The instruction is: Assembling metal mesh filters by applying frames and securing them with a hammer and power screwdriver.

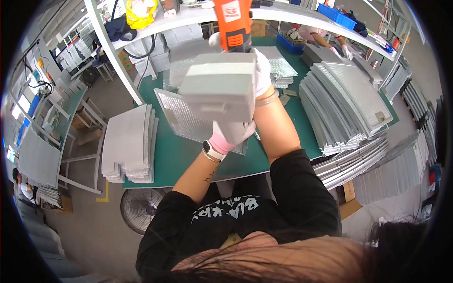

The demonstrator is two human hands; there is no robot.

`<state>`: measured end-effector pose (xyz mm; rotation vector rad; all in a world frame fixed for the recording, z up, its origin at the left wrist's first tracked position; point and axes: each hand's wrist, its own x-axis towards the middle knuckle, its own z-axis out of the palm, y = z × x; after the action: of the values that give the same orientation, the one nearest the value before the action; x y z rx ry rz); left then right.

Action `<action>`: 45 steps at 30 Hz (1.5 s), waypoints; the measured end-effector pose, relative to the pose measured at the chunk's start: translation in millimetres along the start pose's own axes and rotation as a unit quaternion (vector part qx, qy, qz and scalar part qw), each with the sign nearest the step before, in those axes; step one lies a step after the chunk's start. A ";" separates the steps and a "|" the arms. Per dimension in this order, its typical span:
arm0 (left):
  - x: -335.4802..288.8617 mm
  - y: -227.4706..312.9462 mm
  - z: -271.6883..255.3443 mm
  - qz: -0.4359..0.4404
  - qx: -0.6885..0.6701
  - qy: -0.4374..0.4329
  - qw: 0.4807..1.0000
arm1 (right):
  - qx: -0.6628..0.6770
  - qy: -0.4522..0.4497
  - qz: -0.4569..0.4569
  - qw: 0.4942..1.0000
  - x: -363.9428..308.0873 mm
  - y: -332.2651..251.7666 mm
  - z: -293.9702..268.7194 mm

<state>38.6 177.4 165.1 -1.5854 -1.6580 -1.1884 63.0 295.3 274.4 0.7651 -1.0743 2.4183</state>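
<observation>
My right hand (262,73), in a white glove, is closed round an orange cordless power tool (234,26) held up close to me. Its bulky grey base (219,85) hides much of what lies behind. Below that base my left hand (236,134), in a white glove with a pink cuff, is closed against a grey part, and I cannot make out what this part belongs to. Most of the left fingers are hidden. Behind the tool a silver textured panel (177,113) lies tilted on the green table (163,162), partly covered by the tool and my hands.
Stacked grey panels (125,137) stand at the left table edge, and a taller stack (344,99) leans at the right. A white shelf (188,19) crosses the far side. Another person's gloved hand (348,53) works at the far right. A fan (141,207) stands below.
</observation>
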 end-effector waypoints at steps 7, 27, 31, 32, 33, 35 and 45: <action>-6.5 15.5 -34.8 0.039 -0.020 -0.003 0.999 | -0.060 0.099 -0.116 0.986 16.1 -60.9 36.1; -133.1 -55.5 -114.0 -0.194 0.145 -0.269 0.932 | -0.174 0.065 -0.079 0.979 -24.3 -20.5 80.4; -115.4 -0.1 -99.1 -0.103 0.115 -0.230 0.961 | -0.228 0.122 -0.093 0.961 -45.2 -5.8 85.6; -114.3 11.2 -102.4 -0.090 0.092 -0.178 0.976 | -0.243 0.112 -0.096 0.959 -49.1 -1.7 85.4; -114.4 22.3 -106.2 -0.096 0.088 -0.181 0.975 | -0.243 0.117 -0.090 0.959 -53.3 5.0 85.2; -115.9 40.3 -113.0 -0.109 0.100 -0.172 0.974 | -0.233 0.134 -0.102 0.958 -61.5 18.5 84.7; -132.0 56.2 -126.2 -0.095 0.090 -0.143 0.981 | -0.213 0.157 -0.088 0.960 -73.9 46.6 84.0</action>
<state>90.3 -1.3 121.5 -1.5665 -2.0766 -0.8977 122.4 192.5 249.9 0.3056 -1.2699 1.9714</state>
